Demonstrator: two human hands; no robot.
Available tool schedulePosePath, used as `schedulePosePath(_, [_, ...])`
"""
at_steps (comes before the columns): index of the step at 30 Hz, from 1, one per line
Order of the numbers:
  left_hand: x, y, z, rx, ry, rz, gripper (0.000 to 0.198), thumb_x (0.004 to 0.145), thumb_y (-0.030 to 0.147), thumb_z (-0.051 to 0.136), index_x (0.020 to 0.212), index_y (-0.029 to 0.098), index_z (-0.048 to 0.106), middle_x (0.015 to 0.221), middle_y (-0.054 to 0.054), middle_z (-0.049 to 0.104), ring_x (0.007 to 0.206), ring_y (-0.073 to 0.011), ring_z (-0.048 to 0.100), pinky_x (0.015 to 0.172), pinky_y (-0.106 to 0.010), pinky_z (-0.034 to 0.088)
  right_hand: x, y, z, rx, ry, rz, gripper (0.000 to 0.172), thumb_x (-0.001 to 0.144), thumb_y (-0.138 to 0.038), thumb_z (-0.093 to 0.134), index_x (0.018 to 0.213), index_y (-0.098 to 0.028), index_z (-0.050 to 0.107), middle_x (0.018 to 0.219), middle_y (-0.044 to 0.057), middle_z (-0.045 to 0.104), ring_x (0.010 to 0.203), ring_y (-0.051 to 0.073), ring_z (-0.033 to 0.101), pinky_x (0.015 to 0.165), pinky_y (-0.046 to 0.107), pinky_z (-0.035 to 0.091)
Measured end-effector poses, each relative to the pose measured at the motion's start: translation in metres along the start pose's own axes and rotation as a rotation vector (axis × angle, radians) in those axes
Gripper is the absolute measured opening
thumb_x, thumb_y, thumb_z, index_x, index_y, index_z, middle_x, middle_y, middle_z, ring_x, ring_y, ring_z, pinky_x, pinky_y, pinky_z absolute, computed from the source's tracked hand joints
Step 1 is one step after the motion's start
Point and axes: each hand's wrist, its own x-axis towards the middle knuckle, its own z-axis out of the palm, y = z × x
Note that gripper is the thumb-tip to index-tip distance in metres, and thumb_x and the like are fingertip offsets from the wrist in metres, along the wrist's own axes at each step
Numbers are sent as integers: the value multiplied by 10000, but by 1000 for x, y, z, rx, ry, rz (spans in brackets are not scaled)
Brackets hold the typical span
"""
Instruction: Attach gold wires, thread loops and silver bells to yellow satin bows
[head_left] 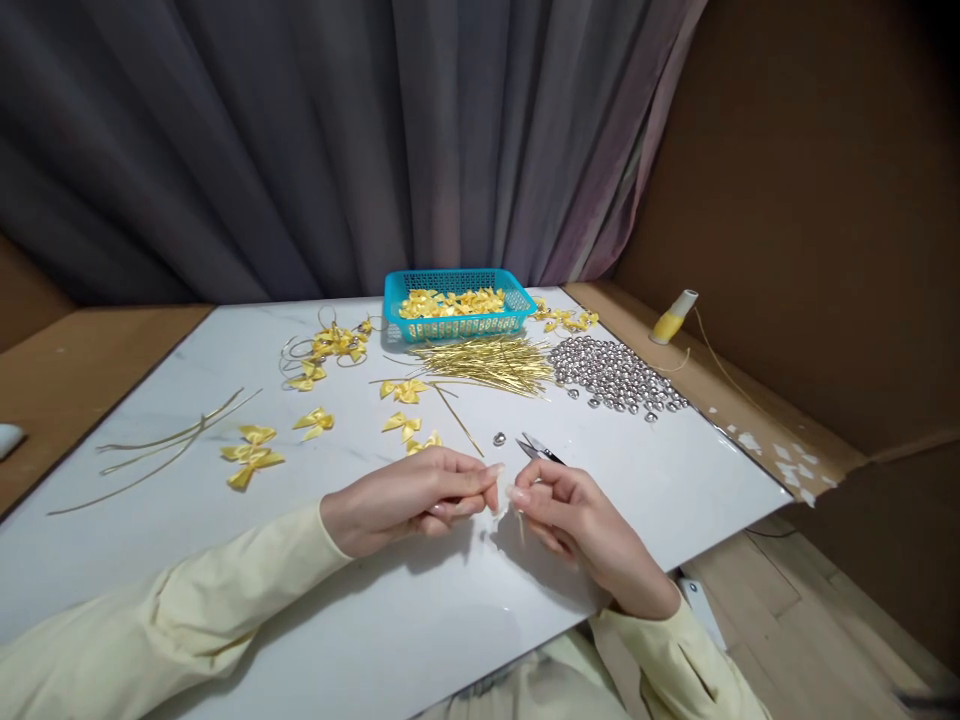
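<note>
My left hand [431,492] is closed in a pinch above the near part of the white tabletop [420,610]. Close beside it, fingertips a small gap apart, my right hand [566,515] pinches too. A short pale strand [523,528] hangs under the right fingertips; its kind is too small to tell, and whatever the left fingers hold is hidden. Just beyond the hands lie small scissors [541,450] with parted blades and a single silver bead [499,439]. Yellow ribbon bows [403,425] lie past my left hand, one partly covered by it.
A blue basket [460,333] of yellow bows stands at the back. Before it lie gold wire ties [487,365], with silver beads [611,372] to the right. Looped bows [337,343] and loose cords [161,440] are leftward. A yellow thread spool [673,318] stands on the right-hand cardboard.
</note>
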Motion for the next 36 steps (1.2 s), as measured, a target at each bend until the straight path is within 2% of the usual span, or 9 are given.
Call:
schedulePosePath(5, [-1,0,0,18,9,1,271,799,400,581,723,141,558,528,74,285,450,-60,104,382,-185,76,1,0,-10,-284,303,-130,278,894,-419,412,790,-176,498,516,-60,478,374,52,375,383,175,302])
schedulePosePath(9, [0,-2,-1,30,7,8,275,826,416,538,767,149,571,494,80,296,430,-57,114,381,-185,98,2,-2,-9,-406,189,-221,329,825,-428,522,1052,-192,494,967,58,600,671,117,574,507,209,428])
schedulePosePath(11, [0,-2,0,20,6,9,270,833,407,532,775,148,576,486,82,298,425,-54,111,378,-181,99,2,-2,-6,-507,119,-265,462,744,-388,639,1132,-206,469,1030,64,590,777,142,582,552,212,440])
schedulePosePath(12, [0,-2,0,6,6,3,262,834,398,535,773,147,578,481,84,296,423,-53,105,376,-179,93,2,-2,-4,-570,99,-286,447,734,-360,657,1118,-206,488,978,50,607,771,141,580,564,210,435])
schedulePosePath(15, [0,-1,2,-68,11,-30,228,822,366,564,760,148,584,468,91,268,422,-50,75,367,-170,65,1,1,1,-738,65,-344,104,840,-272,538,869,-185,587,677,-11,600,580,104,537,541,201,386])
schedulePosePath(18, [1,-1,1,-128,30,-24,205,807,349,590,794,146,611,470,96,238,426,-48,51,362,-164,54,-1,3,5,-828,124,-403,280,901,-218,403,668,-170,549,541,-27,528,462,86,464,505,203,341])
schedulePosePath(25, [4,-9,4,-73,154,97,277,811,352,578,972,135,639,504,78,342,432,-48,93,384,-194,67,-3,6,9,-1034,209,-477,263,911,-222,354,697,-171,497,518,-24,474,446,103,405,487,215,280])
schedulePosePath(30, [3,-9,15,241,177,193,312,855,371,484,955,134,660,548,37,493,430,-54,231,423,-198,194,-4,5,7,-1190,249,-527,256,918,-223,307,728,-175,472,479,-25,472,403,103,367,458,221,211])
schedulePosePath(36, [5,-10,13,748,223,313,267,860,232,421,803,162,672,624,16,614,544,-89,472,542,-181,341,-4,5,8,-1436,227,-474,163,844,-158,369,720,-174,474,480,3,540,398,108,409,467,245,154])
